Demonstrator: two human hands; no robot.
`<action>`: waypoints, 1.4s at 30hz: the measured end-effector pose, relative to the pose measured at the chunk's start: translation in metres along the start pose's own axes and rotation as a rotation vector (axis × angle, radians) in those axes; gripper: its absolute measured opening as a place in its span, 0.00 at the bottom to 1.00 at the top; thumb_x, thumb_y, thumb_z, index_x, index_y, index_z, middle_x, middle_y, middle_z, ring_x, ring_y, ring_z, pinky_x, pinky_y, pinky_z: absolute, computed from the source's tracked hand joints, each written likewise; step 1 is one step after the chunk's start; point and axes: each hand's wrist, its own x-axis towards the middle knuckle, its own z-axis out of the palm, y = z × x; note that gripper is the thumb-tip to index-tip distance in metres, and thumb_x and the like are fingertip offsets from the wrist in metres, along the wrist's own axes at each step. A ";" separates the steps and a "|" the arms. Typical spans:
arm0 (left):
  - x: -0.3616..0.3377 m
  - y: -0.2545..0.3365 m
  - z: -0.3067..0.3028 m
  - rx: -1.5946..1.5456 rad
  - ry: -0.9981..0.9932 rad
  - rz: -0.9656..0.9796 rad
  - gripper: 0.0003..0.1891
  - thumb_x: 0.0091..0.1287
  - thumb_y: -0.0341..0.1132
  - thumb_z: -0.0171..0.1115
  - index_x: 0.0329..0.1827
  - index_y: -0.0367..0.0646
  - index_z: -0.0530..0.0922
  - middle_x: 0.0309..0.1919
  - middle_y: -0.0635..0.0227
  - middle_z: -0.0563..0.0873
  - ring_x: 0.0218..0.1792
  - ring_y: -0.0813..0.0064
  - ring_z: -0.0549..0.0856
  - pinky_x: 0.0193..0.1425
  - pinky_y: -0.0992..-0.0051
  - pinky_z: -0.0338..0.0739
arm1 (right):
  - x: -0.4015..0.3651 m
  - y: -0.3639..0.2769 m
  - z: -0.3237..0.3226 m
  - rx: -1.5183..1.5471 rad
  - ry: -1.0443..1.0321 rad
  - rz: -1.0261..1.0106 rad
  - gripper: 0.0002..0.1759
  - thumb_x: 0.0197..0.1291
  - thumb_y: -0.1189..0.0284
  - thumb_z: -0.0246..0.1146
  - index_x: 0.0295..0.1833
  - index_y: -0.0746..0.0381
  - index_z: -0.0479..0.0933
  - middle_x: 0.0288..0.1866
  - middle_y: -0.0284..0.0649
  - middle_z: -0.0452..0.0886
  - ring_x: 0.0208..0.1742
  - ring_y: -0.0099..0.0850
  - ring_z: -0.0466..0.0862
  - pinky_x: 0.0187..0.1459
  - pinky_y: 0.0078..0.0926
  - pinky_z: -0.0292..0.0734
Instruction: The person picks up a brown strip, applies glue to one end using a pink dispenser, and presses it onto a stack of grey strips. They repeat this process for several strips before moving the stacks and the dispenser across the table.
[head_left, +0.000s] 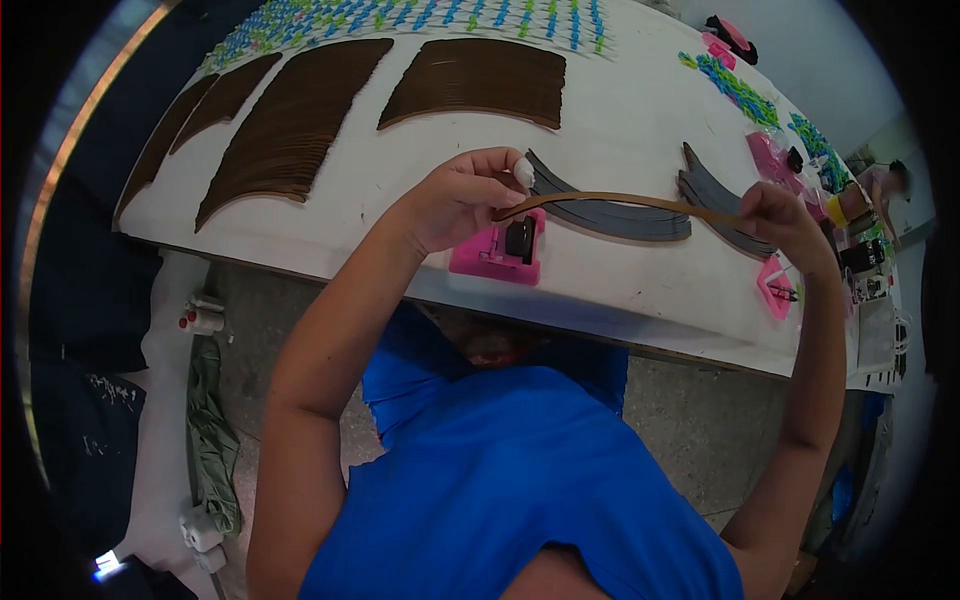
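Note:
A thin, brown, slightly arched strip (620, 198) stretches between my two hands above the table's near edge. Its left end is pinched in my left hand (465, 200), where a small white piece (524, 172) shows at a fingertip. My right hand (785, 222) grips the other end, fingers closed. Under the strip lie a fanned stack of dark grey curved strips (615, 220) and a second grey stack (710, 205) farther right. Just below my left hand stands a pink holder (500, 262) with a black roll-like part (520, 240), resembling a tape dispenser.
Brown strips lie in overlapping rows, one large group (290, 130) and another (475, 85), on the white table (620, 275). Blue and green small pieces (440, 18) cover the far edge. A second pink holder (776, 287) sits at right. Another person (885, 185) is at far right.

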 end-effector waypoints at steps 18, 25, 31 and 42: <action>-0.050 0.001 -0.057 -0.246 0.035 0.109 0.07 0.69 0.27 0.64 0.48 0.43 0.83 0.30 0.70 0.77 0.34 0.75 0.71 0.39 0.74 0.68 | 0.030 0.007 0.174 1.797 -0.221 -0.298 0.16 0.67 0.74 0.60 0.58 0.61 0.81 0.47 0.37 0.81 0.48 0.32 0.76 0.51 0.32 0.74; -0.067 0.000 -0.071 -0.327 0.064 0.182 0.08 0.68 0.25 0.62 0.47 0.42 0.84 0.28 0.68 0.79 0.34 0.74 0.70 0.36 0.73 0.64 | 0.048 -0.017 0.189 1.565 0.014 -0.430 0.19 0.72 0.82 0.60 0.64 0.58 0.83 0.54 0.39 0.86 0.54 0.32 0.82 0.55 0.33 0.80; -0.069 -0.001 -0.076 -0.386 0.114 0.220 0.07 0.67 0.25 0.62 0.45 0.42 0.85 0.29 0.67 0.80 0.34 0.74 0.70 0.36 0.74 0.64 | 0.069 -0.015 0.197 1.385 0.143 -0.455 0.13 0.73 0.85 0.64 0.59 0.63 0.82 0.52 0.41 0.89 0.49 0.28 0.87 0.54 0.29 0.84; -0.044 -0.018 -0.099 -0.766 0.376 0.554 0.07 0.68 0.24 0.59 0.45 0.35 0.83 0.35 0.62 0.85 0.34 0.70 0.76 0.39 0.74 0.74 | 0.117 -0.030 0.205 1.048 0.391 -0.315 0.06 0.74 0.82 0.66 0.52 0.63 0.82 0.44 0.35 0.87 0.43 0.24 0.84 0.48 0.25 0.81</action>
